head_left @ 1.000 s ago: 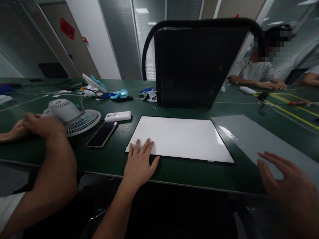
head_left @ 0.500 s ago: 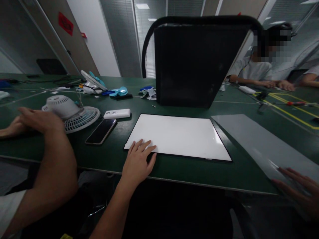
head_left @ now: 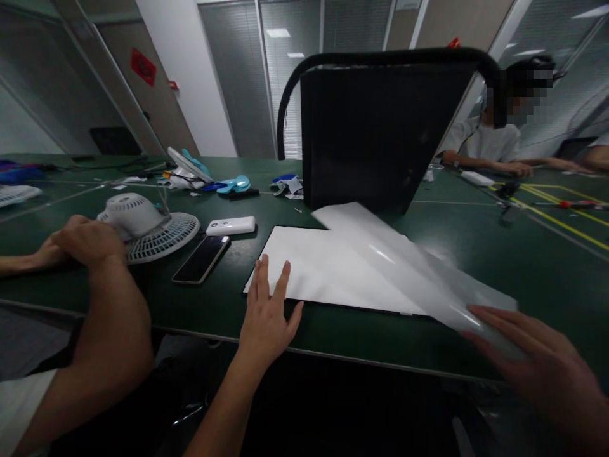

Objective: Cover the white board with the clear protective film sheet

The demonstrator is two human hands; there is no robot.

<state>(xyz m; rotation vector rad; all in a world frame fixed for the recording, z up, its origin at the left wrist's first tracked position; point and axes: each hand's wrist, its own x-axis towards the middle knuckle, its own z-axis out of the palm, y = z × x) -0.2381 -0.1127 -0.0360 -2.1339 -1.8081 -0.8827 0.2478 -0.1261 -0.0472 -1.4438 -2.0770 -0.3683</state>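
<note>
A flat white panel (head_left: 304, 266) with a thin black border lies on the green table. My left hand (head_left: 269, 311) rests at its near left corner, fingers spread and the fingertips on the white surface. My right hand (head_left: 537, 355), a little blurred, grips the near right end of a translucent whitish sheet (head_left: 404, 266) between thumb and fingers. The sheet is bent and slants across the panel's right half, hiding that part; its far corner reaches towards the black upright panel. I cannot tell how much of the sheet touches the white panel.
A black upright panel with a curved tube (head_left: 380, 133) stands behind. To the left are a smartphone (head_left: 202, 260), a white power bank (head_left: 231, 226) and a white fan (head_left: 166, 238), with another person's hands (head_left: 85, 241) beside it. A co-worker (head_left: 495, 143) sits at the far right.
My right hand has brought the translucent sheet leftward from the table at the right, so it now overlaps the white panel. My left hand stays at the corner, its fingers shifted slightly.
</note>
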